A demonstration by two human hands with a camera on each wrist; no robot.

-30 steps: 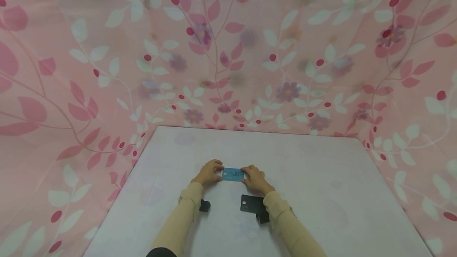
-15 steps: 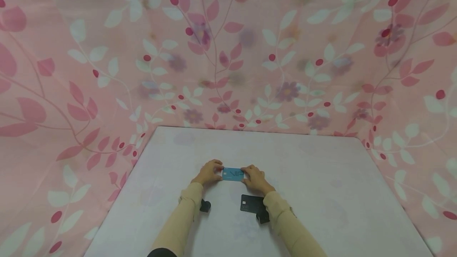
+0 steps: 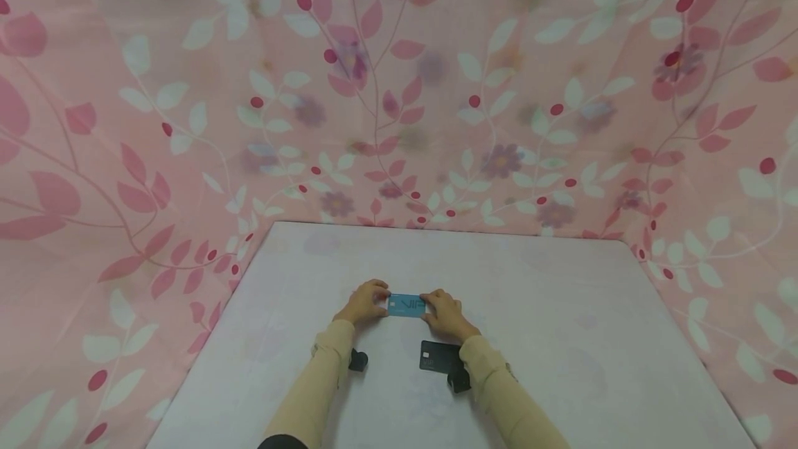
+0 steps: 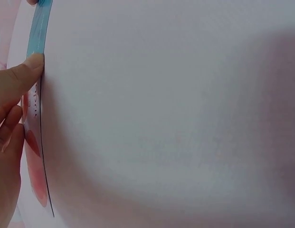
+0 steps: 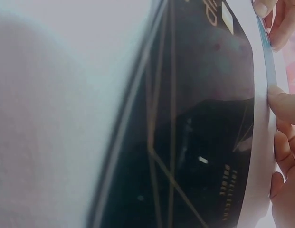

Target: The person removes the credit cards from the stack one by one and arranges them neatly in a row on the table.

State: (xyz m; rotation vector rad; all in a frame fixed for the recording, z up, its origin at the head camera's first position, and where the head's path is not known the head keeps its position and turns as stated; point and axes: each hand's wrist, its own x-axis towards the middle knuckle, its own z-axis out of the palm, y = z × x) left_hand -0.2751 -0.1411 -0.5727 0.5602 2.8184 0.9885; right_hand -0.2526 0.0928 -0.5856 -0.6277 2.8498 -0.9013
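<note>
A blue card [image 3: 406, 305] printed "VIP", with a chip, lies flat on the white table between my hands in the head view. My left hand [image 3: 364, 302] pinches its left end, thumb at the near corner and fingers at the far one. At the right end my right hand [image 3: 447, 314] does likewise. In the left wrist view the thumb [image 4: 29, 71] is at the edge of the blue card [image 4: 39, 28]; a pale strip [image 4: 35, 142] with reddish shapes and dark lettering runs on below it.
A black card [image 3: 436, 356] with a chip and "VIP" lies nearer me, its right part hidden by my right wrist and camera [image 3: 459, 380]. Another camera [image 3: 358, 360] hangs at my left wrist. Pink floral cloth [image 3: 399, 89] surrounds the white table [image 3: 548, 310].
</note>
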